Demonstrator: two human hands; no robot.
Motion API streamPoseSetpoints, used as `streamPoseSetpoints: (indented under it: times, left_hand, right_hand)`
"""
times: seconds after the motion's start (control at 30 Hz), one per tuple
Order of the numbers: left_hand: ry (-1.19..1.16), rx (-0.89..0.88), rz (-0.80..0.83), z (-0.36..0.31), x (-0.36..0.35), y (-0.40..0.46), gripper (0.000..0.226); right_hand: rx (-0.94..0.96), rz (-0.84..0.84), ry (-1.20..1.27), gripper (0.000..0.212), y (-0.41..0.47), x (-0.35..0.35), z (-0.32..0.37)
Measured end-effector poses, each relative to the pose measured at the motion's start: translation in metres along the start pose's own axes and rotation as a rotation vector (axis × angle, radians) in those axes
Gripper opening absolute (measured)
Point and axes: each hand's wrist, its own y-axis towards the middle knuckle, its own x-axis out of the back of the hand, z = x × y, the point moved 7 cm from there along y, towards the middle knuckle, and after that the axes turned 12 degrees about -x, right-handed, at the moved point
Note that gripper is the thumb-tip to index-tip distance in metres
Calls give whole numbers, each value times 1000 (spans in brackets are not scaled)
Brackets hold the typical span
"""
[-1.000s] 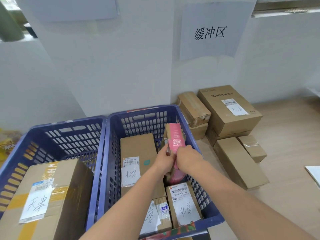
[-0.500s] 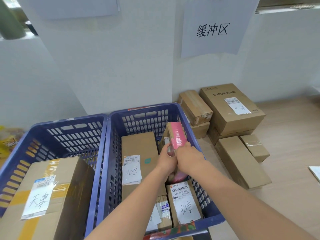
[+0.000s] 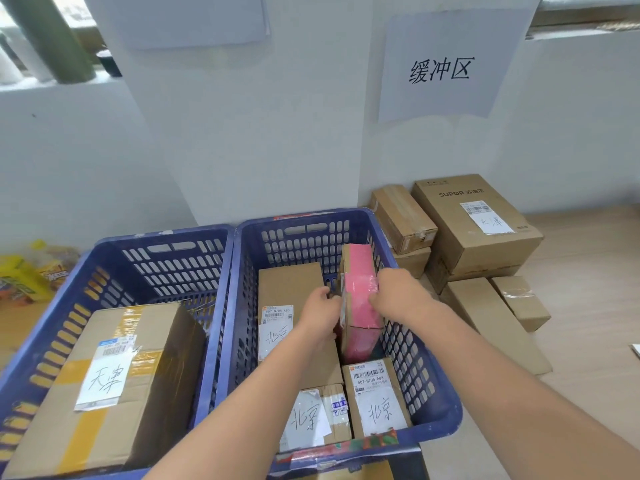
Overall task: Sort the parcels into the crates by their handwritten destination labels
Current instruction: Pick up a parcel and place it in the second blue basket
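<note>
A pink-wrapped parcel [image 3: 360,289] stands on edge inside the right blue crate [image 3: 433,386], leaning against its right wall. My left hand [image 3: 320,315] grips the parcel's left edge and my right hand [image 3: 394,294] grips its right side. The same crate holds a tall brown box [image 3: 289,284] and two small boxes [image 3: 379,398] near the front, all hand-labelled 北京. The left blue crate [image 3: 114,271] holds one large taped carton [image 3: 110,386] labelled 天津.
Brown cartons are stacked on the floor right of the crates: a SUPOR box [image 3: 474,223] labelled 天津, a long box [image 3: 401,218] and flatter ones [image 3: 491,323]. A wall sign [image 3: 440,69] reads 缓冲区. Yellow packets [image 3: 24,275] lie at the far left.
My two hands have spread apart on the pink parcel, the right one shifting to its right side. The parcel stands a little deeper in the crate, nearer the right wall.
</note>
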Motion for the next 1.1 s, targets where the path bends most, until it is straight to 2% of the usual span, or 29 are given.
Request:
streamPoseSetpoints:
  times: [0.07, 0.17, 0.27, 0.33, 0.4, 0.53, 0.7, 0.8, 0.87, 0.97, 1.03, 1.1]
  left_hand:
    - [21, -2, -13, 1, 11, -3, 53]
    - [-6, 22, 2, 3, 16, -13, 51]
    - [-28, 51, 29, 8, 18, -20, 50]
    - [-42, 62, 60, 12, 19, -21, 51]
    - [-82, 79, 88, 15, 21, -24, 48]
    - [-118, 90, 76, 17, 35, -28, 43]
    - [-68, 80, 51, 26, 53, -26, 47]
    - [-71, 80, 58, 25, 53, -29, 43]
    - [-76, 55, 72, 20, 52, -30, 41]
    - [-74, 16, 24, 17, 58, -25, 56]
    - [-60, 3, -43, 18, 69, -22, 64]
    - [-54, 7, -91, 21, 80, -21, 54]
  right_hand:
    - [-5, 8, 1, 22, -6, -1, 4]
    - [-51, 128, 26, 41, -10, -28, 12]
    - [-155, 192, 126, 98, -11, -57, 16]
    - [-183, 208, 131, 118, -16, -68, 22]
    - [-203, 176, 146, 117, -19, -71, 25]
    - [-215, 45, 134, 90, -20, -54, 19]
    - [-166, -62, 166, 69, -32, -3, 17]
    - [-153, -138, 280, 68, -42, 34, 16]
    - [-154, -113, 445, 72, -48, 47, 14]
    - [-167, -48, 615, 71, -52, 48, 7]
    - [-217, 11, 769, 65, -51, 37, -1]
    - [-275, 101, 955, 53, -52, 23, -4]
